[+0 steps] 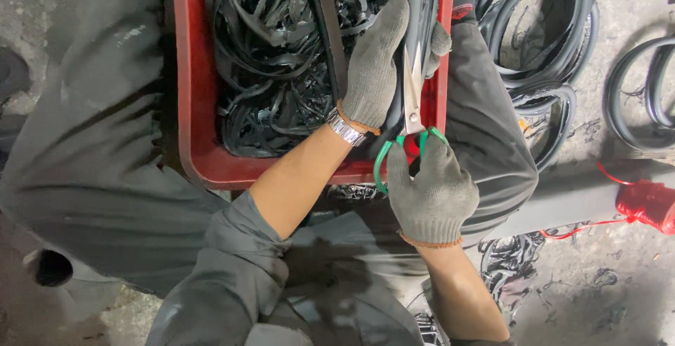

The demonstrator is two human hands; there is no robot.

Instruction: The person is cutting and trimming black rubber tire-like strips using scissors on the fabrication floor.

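My left hand (pixel 376 65), in a grey knit glove with a metal watch at the wrist, grips a long black rubber strip (pixel 416 8) over the right side of a red plastic crate (pixel 193 93). My right hand (pixel 432 191), also gloved, holds green-handled scissors (pixel 413 100). Their blades point up along the strip, just beside my left fingers. The crate is full of cut black rubber strips (pixel 274 50) and sits between my knees.
Coils of black rubber seal (pixel 541 29) lie on the concrete floor to the right, more at the far right edge (pixel 643 93). A red spool of string (pixel 647 205) rests on a grey bar. Rubber scraps (pixel 517 258) litter the floor nearby.
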